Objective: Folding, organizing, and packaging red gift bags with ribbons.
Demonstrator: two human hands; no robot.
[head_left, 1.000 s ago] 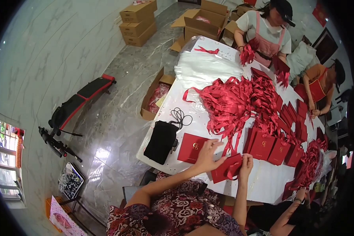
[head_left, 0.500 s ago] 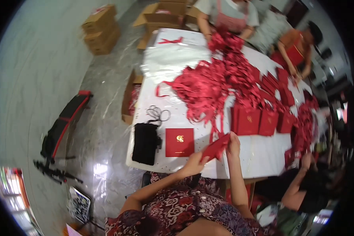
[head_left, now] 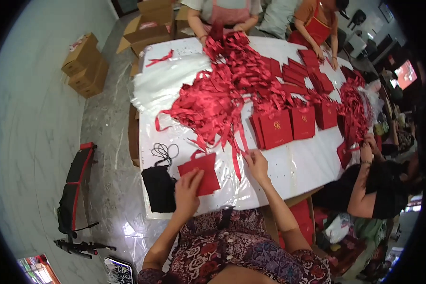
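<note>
My left hand (head_left: 188,190) lies with its fingers stretched over a flat red paper gift bag (head_left: 207,182) near the table's front edge. A bit of red ribbon shows at the bag's far edge. My right hand (head_left: 257,165) is to the right of the bag, fingertips pinched at the end of a loose red ribbon (head_left: 242,135). That strand trails from a large heap of red ribbons (head_left: 203,104) in the middle of the table. Left of my left hand sits a folded black cloth item (head_left: 159,190), with black cord loops (head_left: 164,152) beyond it.
Red gift bags (head_left: 277,130) stand in a row at the right; more lie flat behind them (head_left: 296,73). Clear plastic sheeting (head_left: 170,78) covers the table's far left. Co-workers' hands (head_left: 239,28) work at the far side, far right and right. Cardboard boxes (head_left: 87,66) stand on the floor.
The red bag I held in both hands now lies on the table under my left hand, where another bag with a gold mark lay. My right hand has moved to the ribbon. The view has shifted right.
</note>
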